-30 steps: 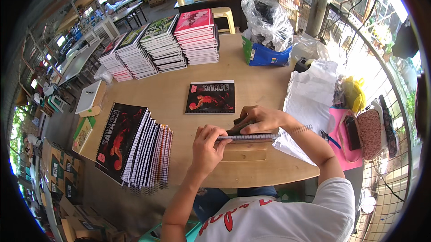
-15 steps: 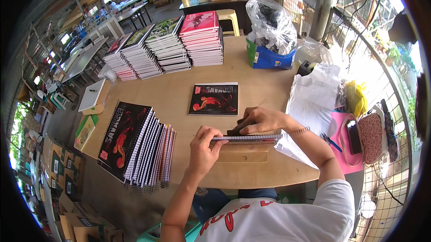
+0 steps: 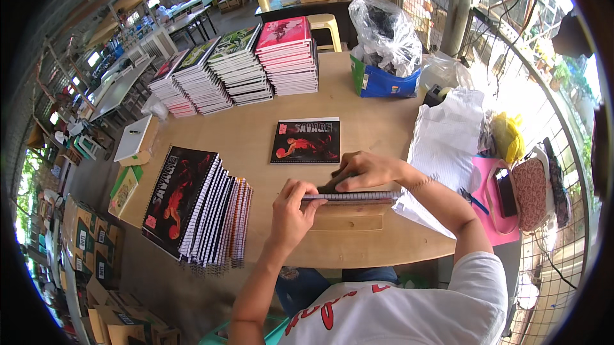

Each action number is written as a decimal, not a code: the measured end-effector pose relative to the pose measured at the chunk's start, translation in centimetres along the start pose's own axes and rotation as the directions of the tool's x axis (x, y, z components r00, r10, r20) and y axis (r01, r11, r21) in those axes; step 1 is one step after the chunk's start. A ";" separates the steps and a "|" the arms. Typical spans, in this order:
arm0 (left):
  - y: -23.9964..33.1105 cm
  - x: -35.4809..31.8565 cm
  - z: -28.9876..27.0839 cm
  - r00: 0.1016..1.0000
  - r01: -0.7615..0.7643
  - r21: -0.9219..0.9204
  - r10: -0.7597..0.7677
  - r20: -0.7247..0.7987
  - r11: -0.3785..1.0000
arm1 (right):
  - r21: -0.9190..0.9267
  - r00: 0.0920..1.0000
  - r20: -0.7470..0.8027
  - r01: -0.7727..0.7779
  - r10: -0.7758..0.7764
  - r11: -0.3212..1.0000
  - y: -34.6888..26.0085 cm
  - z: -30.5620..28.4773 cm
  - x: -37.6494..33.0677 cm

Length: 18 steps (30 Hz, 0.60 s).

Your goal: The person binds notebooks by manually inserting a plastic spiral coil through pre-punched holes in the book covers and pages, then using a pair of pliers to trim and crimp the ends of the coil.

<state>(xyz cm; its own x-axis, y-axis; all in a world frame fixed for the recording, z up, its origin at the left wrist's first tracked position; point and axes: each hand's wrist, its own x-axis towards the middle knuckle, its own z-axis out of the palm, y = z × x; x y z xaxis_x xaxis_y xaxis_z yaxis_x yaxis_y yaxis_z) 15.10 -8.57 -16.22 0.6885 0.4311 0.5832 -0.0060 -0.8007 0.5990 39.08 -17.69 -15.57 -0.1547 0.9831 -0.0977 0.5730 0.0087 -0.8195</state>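
My left hand [image 3: 294,210] pinches the left end of a notebook [image 3: 361,196] standing on edge, its spine with a row of wire loops turned up toward me. My right hand [image 3: 368,169] is closed round a dark, flat piece [image 3: 332,184] just behind that spine; its kind is not clear. A thin wire coil [image 3: 419,182] sticks out past the spine's right end, in front of my right forearm. Beyond my hands a black notebook with a red figure [image 3: 306,142] lies flat. To the left stands a fanned stack of spiral notebooks [image 3: 182,201].
Tall notebook stacks [image 3: 288,57] line the table's far side. A blue-green bag with clear plastic [image 3: 387,79] stands at the back right. White paper [image 3: 448,130], blue-handled pliers [image 3: 473,201], a pink sheet [image 3: 499,233] and a patterned pouch [image 3: 532,194] are on the right.
My right hand and the dark piece have slid slightly left along the spine, closer to my left hand. My left hand keeps its pinch on the notebook.
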 end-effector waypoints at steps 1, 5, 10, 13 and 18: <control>0.0 0.0 0.0 1.000 -0.010 0.012 0.010 -0.008 1.000 | -0.117 0.986 0.002 -0.163 0.164 0.980 0.4 0.1 0.1; -0.8 -0.6 -0.9 0.993 0.109 0.010 -0.109 -0.036 0.994 | 0.295 0.983 -0.152 0.142 -0.101 0.945 0.7 0.3 -0.3; -0.7 -0.3 -0.9 0.995 0.101 -0.002 -0.101 -0.011 0.995 | -0.077 0.984 0.061 -0.163 0.168 0.984 0.7 0.0 0.9; -1.5 -0.7 -0.9 0.996 0.088 -0.049 -0.089 -0.021 0.995 | 0.161 0.972 -0.063 0.232 -0.224 0.959 -1.0 0.2 0.8; -1.6 -0.4 -0.6 0.998 0.066 -0.022 -0.066 -0.014 0.998 | -0.065 0.992 0.016 -0.125 0.126 0.990 1.3 0.4 1.9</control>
<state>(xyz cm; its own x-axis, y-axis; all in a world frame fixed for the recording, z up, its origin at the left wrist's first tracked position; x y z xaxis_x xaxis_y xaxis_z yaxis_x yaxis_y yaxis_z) 14.40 -7.24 -17.10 0.6771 0.4887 0.5502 0.0231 -0.7613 0.6479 39.19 -15.91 -17.08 -0.0937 0.9733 -0.2094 0.6389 -0.1025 -0.7624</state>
